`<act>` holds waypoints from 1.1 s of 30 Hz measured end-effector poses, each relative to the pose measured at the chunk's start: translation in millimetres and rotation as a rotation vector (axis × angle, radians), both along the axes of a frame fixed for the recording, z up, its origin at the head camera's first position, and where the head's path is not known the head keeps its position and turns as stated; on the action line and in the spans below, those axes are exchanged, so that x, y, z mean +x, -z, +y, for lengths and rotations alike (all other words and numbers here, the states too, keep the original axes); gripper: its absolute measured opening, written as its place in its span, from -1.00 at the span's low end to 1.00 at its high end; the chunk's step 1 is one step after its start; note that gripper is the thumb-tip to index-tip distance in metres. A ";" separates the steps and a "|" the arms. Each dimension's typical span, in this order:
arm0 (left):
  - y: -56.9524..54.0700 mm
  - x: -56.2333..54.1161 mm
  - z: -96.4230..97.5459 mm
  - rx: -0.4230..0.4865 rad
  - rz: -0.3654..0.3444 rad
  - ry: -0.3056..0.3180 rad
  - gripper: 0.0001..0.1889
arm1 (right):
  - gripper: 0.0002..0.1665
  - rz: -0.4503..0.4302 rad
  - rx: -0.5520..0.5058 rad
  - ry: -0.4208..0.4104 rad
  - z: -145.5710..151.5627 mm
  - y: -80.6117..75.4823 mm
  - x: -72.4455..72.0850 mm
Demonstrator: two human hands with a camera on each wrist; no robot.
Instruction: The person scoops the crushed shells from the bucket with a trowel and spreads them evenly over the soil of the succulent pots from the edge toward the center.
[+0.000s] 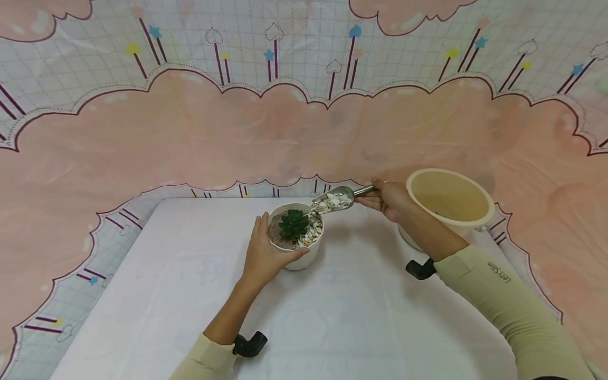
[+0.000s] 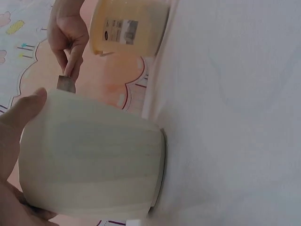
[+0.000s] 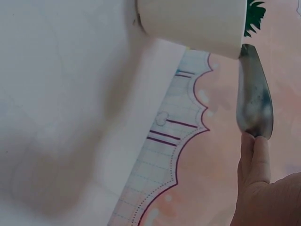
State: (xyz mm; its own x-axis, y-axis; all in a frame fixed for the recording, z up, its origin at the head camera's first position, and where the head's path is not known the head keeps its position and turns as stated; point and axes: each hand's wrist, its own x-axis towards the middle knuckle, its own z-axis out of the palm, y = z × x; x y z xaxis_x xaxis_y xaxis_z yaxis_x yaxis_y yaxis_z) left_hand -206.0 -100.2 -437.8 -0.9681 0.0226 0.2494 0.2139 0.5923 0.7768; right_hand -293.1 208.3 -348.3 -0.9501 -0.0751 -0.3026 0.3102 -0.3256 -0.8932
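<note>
A green succulent (image 1: 293, 225) stands in a white flower pot (image 1: 304, 258), with pale pebbles (image 1: 311, 232) over the right part of its grey surface. My left hand (image 1: 268, 250) grips the pot from the left, thumb in front and fingers behind, as the left wrist view also shows. With my right hand (image 1: 391, 198) I hold a metal scoop (image 1: 349, 193) by its handle. White stones (image 1: 332, 202) lie in the scoop, and its lip is at the pot's right rim. In the right wrist view the scoop's underside (image 3: 255, 99) shows, tilted toward the pot (image 3: 197, 23).
A cream bucket (image 1: 484, 216) stands at the right back of the white table (image 1: 356, 316), partly behind my right forearm; its label (image 2: 121, 31) shows in the left wrist view. Patterned cloth (image 1: 285, 137) hangs behind the table. Both wrists carry black mounts (image 1: 250, 344).
</note>
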 end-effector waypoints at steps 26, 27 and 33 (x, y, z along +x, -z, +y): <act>-3.8 -1.0 -3.7 0.043 -0.031 0.071 0.36 | -0.63 0.022 0.020 -0.008 -0.6 -1.0 1.1; -4.3 -1.8 -5.3 0.047 -0.035 0.084 0.36 | -0.63 0.022 0.019 -0.010 -0.5 -1.2 1.1; -6.5 1.4 -4.6 0.058 -0.062 0.082 0.38 | -0.66 0.014 0.012 -0.011 -0.6 -1.0 1.0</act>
